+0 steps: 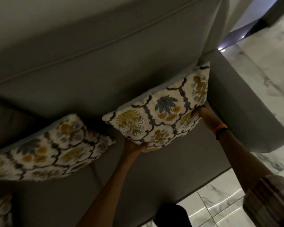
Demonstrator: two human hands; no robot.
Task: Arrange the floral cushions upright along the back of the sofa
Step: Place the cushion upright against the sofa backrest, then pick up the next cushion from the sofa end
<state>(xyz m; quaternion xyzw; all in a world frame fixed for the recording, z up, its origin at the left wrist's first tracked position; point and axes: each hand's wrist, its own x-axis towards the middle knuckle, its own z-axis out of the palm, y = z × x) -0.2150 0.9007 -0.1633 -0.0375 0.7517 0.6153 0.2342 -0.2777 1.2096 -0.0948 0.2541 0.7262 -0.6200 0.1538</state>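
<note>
A cream floral cushion (161,110) leans against the grey sofa back (82,51), tucked into the corner by the right armrest (246,102). My left hand (136,147) grips its lower edge from underneath, and my right hand (202,112) holds its right side; an orange and black band sits on that wrist. A second floral cushion (46,148) rests to the left against the sofa back, tilted and blurred. A corner of a third floral cushion (0,210) shows at the bottom left on the seat.
The grey sofa seat (154,174) stretches below the cushions. White marble floor tiles (269,63) lie to the right of the armrest and at the bottom right. A dark object (170,215) sits at the bottom edge.
</note>
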